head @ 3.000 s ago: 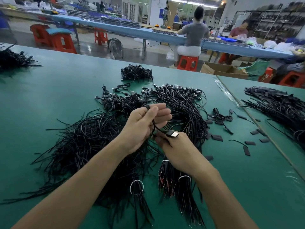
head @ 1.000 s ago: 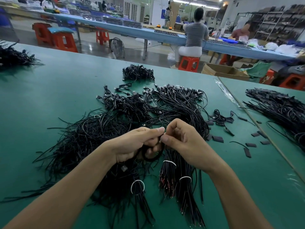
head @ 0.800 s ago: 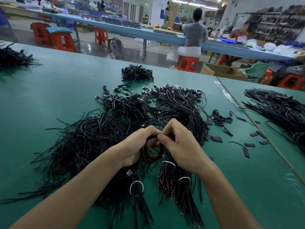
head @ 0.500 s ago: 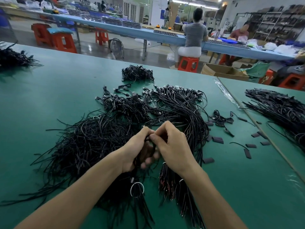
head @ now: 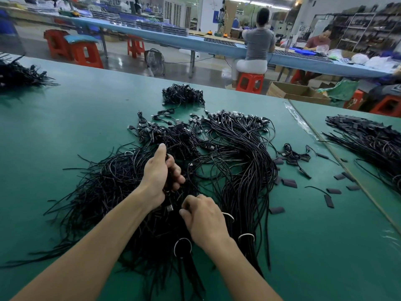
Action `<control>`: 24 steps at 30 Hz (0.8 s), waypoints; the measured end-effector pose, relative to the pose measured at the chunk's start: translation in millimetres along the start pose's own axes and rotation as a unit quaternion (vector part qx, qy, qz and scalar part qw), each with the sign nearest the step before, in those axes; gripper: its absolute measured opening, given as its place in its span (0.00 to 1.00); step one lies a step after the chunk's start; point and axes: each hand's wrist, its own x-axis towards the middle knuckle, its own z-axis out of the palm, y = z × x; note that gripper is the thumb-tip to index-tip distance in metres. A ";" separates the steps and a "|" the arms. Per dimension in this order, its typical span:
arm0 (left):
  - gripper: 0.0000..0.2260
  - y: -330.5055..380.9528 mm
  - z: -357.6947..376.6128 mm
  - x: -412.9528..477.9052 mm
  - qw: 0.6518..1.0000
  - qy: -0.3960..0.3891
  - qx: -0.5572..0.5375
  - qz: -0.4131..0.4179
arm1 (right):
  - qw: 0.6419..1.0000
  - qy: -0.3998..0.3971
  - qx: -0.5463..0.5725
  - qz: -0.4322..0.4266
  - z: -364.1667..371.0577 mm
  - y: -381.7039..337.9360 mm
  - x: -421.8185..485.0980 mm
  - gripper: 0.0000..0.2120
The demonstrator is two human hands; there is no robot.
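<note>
The left hand point(head: 159, 174) is closed round a coiled cable point(head: 167, 170), fingers wrapped over the loops and thumb pointing away toward the far side; the coil sits in the palm, above the loose pile point(head: 104, 185) in the middle of the green table point(head: 76, 109); a metal plug point(head: 170, 207) hangs just below the wrist. The right hand point(head: 204, 220) is nearer, its fingers curled down among the cables beside that plug; whether they pinch a strand or only touch the heap cannot be told from here.

Judging by the layout, the work is winding single cables into small coils, and it looks early; the only heap that seems finished is the small tangled mound point(head: 183, 96) at the far side, well apart from the hands. Much more remains: the loose pile spreads wide to the left; a thick bundle point(head: 245, 170) curves down the right, its plugs fanned out at the far end; near the arms two bunches are tied with white bands point(head: 183, 246), not yet opened. Short black sleeves point(head: 288, 183) lie scattered to the right, untouched.

The coil in hand appears wound, so the likely step is securing or setting it aside; the loops could spring open if the grip loosens, and strands may snag in the pile beneath.
</note>
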 end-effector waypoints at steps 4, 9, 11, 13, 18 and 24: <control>0.26 -0.7 -5.8 -1.9 0.998 -0.053 0.031 0.023 | 1.000 0.025 -0.003 0.010 0.4 -2.3 0.1 0.09; 0.29 0.6 -3.6 -4.4 0.995 -0.054 0.064 0.053 | 0.998 0.003 -0.050 0.024 -1.2 -2.4 3.3 0.07; 0.30 -0.1 -2.5 -4.3 0.995 -0.049 0.068 0.052 | 0.997 -0.008 -0.073 0.019 -1.8 -4.1 3.4 0.14; 0.30 -1.2 -1.7 -4.4 0.995 -0.051 0.072 0.049 | 0.996 -0.006 -0.088 0.006 -3.4 -5.3 2.7 0.15; 0.26 -3.0 -1.5 -5.5 0.991 -0.077 0.095 0.055 | 0.999 0.014 -0.047 -0.002 -12.5 -1.8 3.3 0.05; 0.22 -2.5 2.5 -15.7 0.981 -0.145 0.099 0.079 | 0.974 0.119 0.180 0.066 -45.9 10.7 7.8 0.09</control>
